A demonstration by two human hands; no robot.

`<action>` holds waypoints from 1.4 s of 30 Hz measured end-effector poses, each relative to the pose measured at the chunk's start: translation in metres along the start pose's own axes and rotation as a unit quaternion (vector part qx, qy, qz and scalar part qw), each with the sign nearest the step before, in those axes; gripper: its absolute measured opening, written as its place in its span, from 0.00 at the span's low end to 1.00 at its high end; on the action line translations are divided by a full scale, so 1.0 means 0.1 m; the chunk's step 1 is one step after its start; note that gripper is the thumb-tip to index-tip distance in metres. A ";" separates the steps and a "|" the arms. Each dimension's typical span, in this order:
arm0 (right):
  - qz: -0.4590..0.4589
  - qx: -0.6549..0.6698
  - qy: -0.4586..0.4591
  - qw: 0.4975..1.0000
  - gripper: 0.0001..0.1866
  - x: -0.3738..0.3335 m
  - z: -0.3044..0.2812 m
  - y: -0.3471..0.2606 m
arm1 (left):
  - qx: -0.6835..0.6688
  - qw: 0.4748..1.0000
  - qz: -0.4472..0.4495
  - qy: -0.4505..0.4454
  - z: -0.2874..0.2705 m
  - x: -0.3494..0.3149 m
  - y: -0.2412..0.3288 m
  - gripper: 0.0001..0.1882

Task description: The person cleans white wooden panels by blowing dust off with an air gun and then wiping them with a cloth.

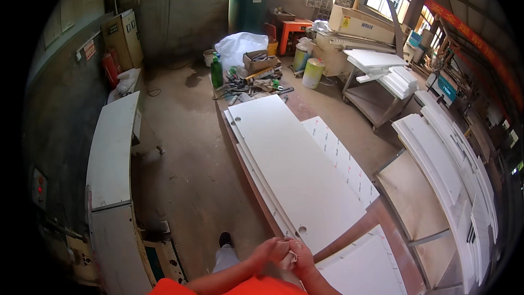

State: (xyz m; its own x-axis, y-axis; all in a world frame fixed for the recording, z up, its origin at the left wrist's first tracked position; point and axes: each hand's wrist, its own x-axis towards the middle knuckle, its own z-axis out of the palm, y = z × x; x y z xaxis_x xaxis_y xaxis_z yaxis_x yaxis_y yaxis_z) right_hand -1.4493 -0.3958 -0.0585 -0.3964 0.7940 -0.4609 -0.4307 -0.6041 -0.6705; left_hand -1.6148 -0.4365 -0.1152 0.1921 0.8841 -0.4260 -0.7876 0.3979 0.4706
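Note:
Close together in front of my body, my left hand [272, 250] and my right hand [303, 255] are both closed. A small crumpled whitish cloth [289, 261] shows between them; whether it is fabric or paper I cannot tell. Just beyond my hands lies a long white panel [305, 164] with a round hole near each end. It rests on other white sheets, on a reddish-brown table [341, 239]. Another white sheet [360, 265] with a printed edge lies to the right of my hands.
Tools [256, 84], a cardboard box [261, 62] and a green bottle [216, 71] crowd the table's far end. White panels [436, 158] are stacked at the right. A cart [376, 98] bears more boards. A long bench [112, 153] runs along the left, beyond the floor aisle.

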 end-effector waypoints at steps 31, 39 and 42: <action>0.028 0.113 0.004 0.993 0.18 6.27 3.96 -0.56 | 0.701 0.565 0.425 -0.094 -1.07 2.61 6.69 0.10; -0.068 0.086 0.030 0.994 0.17 8.12 5.18 -1.22 | 0.557 0.612 0.529 0.188 -1.36 4.72 9.69 0.16; -0.049 0.113 0.056 0.991 0.20 8.65 5.88 -1.33 | 0.582 0.690 0.403 0.152 -1.94 5.46 10.28 0.22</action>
State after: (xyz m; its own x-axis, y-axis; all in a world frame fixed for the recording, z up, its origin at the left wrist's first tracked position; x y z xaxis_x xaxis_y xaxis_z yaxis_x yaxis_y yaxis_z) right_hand -2.2114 0.3316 -0.0265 -0.2567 0.8449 -0.4692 -0.6384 -0.5128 -0.5740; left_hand -2.4329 0.4076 -0.0136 -0.3053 0.9108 0.2777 0.4704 -0.1093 0.8757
